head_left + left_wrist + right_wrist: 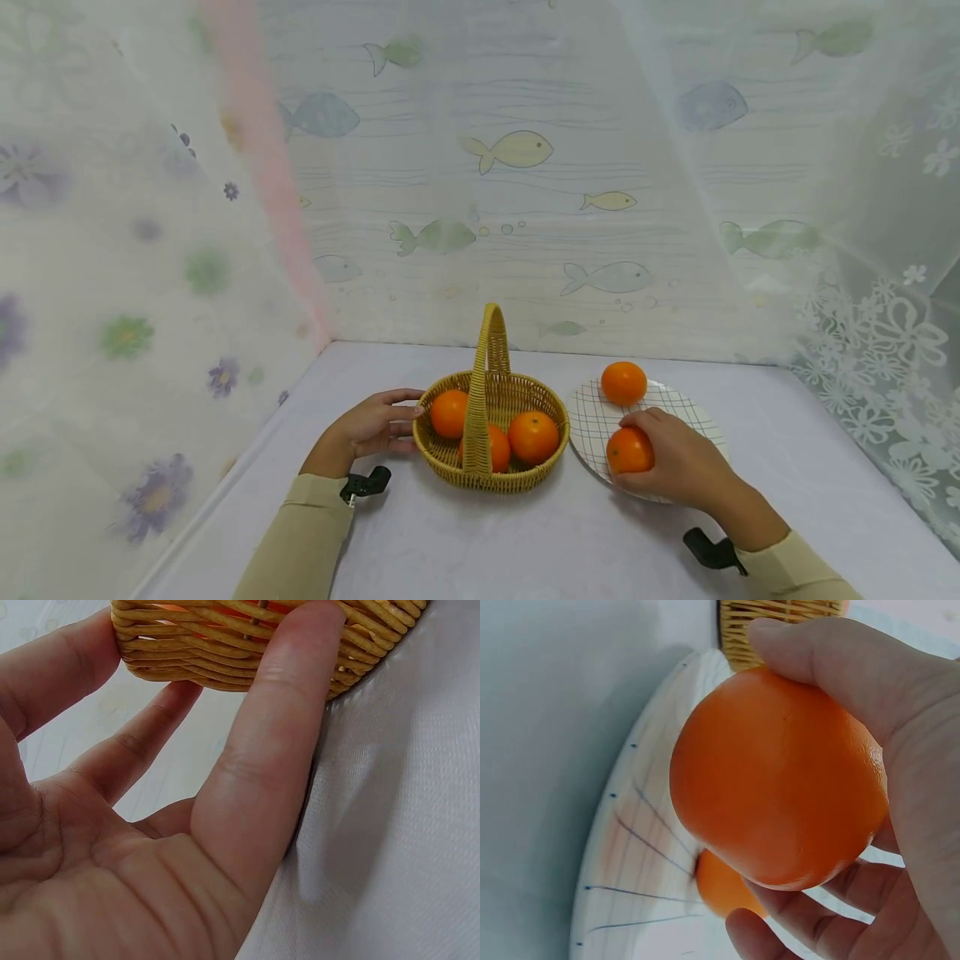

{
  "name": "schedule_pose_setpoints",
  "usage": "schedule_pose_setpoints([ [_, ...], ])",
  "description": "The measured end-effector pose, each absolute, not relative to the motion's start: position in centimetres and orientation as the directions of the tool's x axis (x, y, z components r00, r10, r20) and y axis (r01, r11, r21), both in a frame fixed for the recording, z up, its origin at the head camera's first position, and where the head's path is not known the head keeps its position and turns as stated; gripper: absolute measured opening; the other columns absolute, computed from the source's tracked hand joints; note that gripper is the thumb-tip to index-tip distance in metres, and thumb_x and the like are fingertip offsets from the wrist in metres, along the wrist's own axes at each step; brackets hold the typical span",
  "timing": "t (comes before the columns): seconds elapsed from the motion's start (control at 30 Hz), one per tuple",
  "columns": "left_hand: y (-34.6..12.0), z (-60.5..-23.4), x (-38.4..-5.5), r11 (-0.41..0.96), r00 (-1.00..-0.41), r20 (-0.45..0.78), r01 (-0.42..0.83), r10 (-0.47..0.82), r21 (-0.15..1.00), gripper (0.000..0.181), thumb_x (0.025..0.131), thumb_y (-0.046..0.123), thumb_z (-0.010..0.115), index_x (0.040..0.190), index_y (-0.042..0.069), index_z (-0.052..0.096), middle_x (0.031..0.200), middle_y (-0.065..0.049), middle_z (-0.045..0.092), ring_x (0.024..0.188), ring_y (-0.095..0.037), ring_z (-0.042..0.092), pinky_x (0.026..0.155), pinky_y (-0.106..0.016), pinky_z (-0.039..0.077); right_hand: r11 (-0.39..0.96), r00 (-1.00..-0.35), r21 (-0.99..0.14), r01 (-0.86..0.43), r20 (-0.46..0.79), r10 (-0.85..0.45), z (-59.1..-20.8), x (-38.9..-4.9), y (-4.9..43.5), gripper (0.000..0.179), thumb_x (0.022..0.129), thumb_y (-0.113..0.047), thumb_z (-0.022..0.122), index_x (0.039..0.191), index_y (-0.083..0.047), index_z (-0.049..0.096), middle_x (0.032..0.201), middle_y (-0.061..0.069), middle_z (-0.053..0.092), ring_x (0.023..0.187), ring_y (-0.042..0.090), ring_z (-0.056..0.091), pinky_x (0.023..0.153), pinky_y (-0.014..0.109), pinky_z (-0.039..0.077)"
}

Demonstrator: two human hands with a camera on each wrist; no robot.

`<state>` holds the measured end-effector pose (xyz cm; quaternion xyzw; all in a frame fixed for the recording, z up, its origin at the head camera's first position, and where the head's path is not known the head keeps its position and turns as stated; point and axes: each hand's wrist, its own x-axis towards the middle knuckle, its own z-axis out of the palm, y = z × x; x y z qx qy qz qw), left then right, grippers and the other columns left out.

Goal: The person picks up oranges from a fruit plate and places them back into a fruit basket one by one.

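Observation:
My right hand (678, 460) grips an orange (630, 450) over the near part of a white plate with a thin grid pattern (697, 408). In the right wrist view, the thumb lies along one side of this orange (776, 780) and fingers curl round the other. A second orange (624, 383) sits on the plate's far side. To the left stands a yellow wicker basket (491, 481) with an upright handle, holding three oranges (533, 437). My left hand (375, 425) touches the basket's left side with its fingers extended; the left wrist view shows fingertips against the weave (187, 645).
A white cloth (465, 542) covers the table. Behind it hangs a pale curtain printed with fish (517, 150), and floral sheets (157, 492) drape both sides. Dark wrist mounts (366, 482) sit on both forearms. Basket and plate stand close together.

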<state>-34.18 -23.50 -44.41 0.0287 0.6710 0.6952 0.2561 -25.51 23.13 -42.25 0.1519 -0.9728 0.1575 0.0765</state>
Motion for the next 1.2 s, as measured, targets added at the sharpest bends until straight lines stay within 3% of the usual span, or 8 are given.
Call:
schedule_pose_setpoints([
  [0.33, -23.4, -44.4, -34.2, 0.032, -0.865, -0.307, -0.322, 0.397, 0.946, 0.054, 0.089, 0.022, 0.067, 0.138, 0.014, 0.045, 0.122, -0.013, 0.057, 0.104, -0.030, 0.064, 0.087, -0.054, 0.051, 0.891, -0.926, -0.292, -0.347, 0.254, -0.278, -41.5, -26.1, 22.3, 0.075, 0.058, -0.065, 0.080, 0.118, -0.027, 0.057, 0.111, -0.012, 0.059, 0.094, 0.012, 0.053, 0.072, 0.033, 0.049],
  [0.77, -23.3, -44.4, -34.2, 0.032, -0.868, -0.313, -0.327, 0.387, 0.945, 0.056, 0.088, 0.022, 0.068, 0.139, 0.013, 0.045, 0.123, -0.013, 0.057, 0.106, -0.031, 0.063, 0.086, -0.053, 0.052, 0.848, -0.900, -0.344, -0.404, 0.317, -0.300, -40.1, -27.0, 21.2, 0.079, 0.058, -0.061, 0.083, 0.121, -0.020, 0.058, 0.109, -0.008, 0.061, 0.095, 0.014, 0.055, 0.078, 0.037, 0.051],
  [1.2, -23.3, -44.3, -34.2, 0.032, -0.871, -0.315, -0.327, 0.378, 0.944, 0.056, 0.088, 0.022, 0.068, 0.138, 0.014, 0.045, 0.124, -0.013, 0.056, 0.105, -0.030, 0.063, 0.086, -0.052, 0.052, 0.800, -0.875, -0.396, -0.450, 0.373, -0.308, -38.9, -27.6, 20.0, 0.072, 0.058, -0.062, 0.082, 0.114, -0.023, 0.059, 0.103, -0.010, 0.060, 0.084, 0.012, 0.054, 0.068, 0.029, 0.048],
])
